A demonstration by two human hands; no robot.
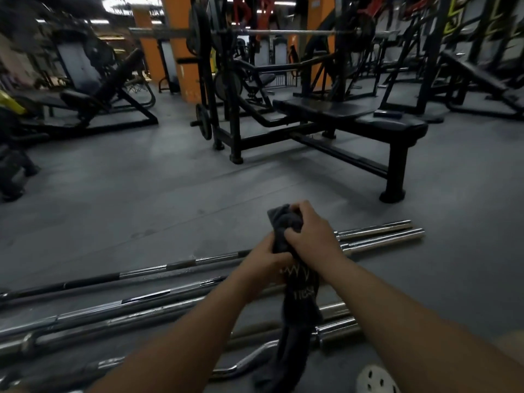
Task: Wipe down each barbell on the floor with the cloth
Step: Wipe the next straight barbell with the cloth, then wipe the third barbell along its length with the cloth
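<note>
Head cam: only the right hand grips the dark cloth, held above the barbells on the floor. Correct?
Not quite: both hands grip it. The head view shows the left hand and the right hand both curled round the dark cloth, held above the barbells on the floor.

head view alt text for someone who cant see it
The left hand and right hand grip a dark cloth above several barbells lying side by side on the grey gym floor. A black weight bench stands beyond them.
</note>
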